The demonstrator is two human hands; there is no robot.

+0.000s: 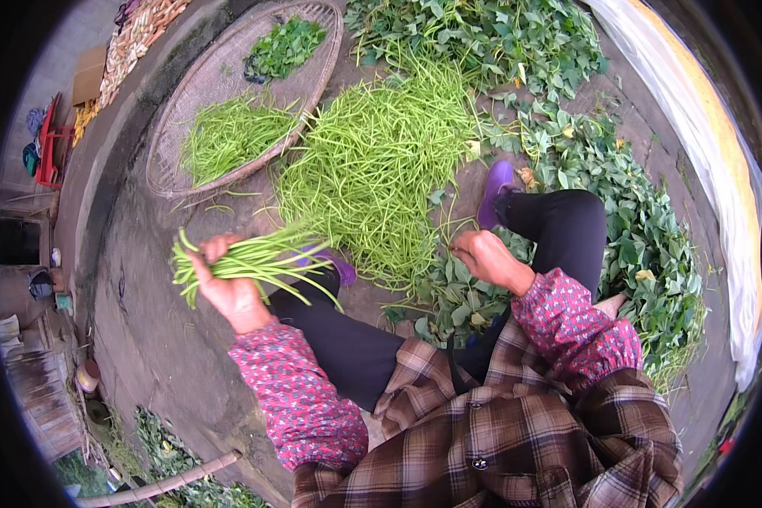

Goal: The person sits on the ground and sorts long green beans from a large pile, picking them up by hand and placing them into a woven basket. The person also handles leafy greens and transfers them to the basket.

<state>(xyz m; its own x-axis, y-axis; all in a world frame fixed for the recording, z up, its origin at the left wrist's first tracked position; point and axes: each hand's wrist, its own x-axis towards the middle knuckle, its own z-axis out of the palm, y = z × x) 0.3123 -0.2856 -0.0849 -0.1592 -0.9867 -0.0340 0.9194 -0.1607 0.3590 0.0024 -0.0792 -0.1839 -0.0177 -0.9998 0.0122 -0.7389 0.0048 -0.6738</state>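
Observation:
A bundle of long green leaf stalks (260, 257) lies in my left hand (225, 276), its fingers curled round the stalks over the concrete ground. My right hand (489, 257) is held with bent fingers beside a loose heap of green stalks (374, 171); thin stalks show near its fingertips, but whether it grips one I cannot tell. Beneath and beside that hand are green leaves (460, 301). Left of the heap, a round woven bamboo tray (171, 120) holds more cut stalks (235, 133) and a small pile of leaves (286, 47).
Leafy vines (641, 235) spread along the right and top. White plastic sheeting (705, 114) borders the far right. My purple shoes (498, 190) flank the heap's near end. At upper left are corn cobs (133, 44), a cardboard box (89, 76) and a red chair (51, 149). A bamboo pole (165, 482) lies lower left.

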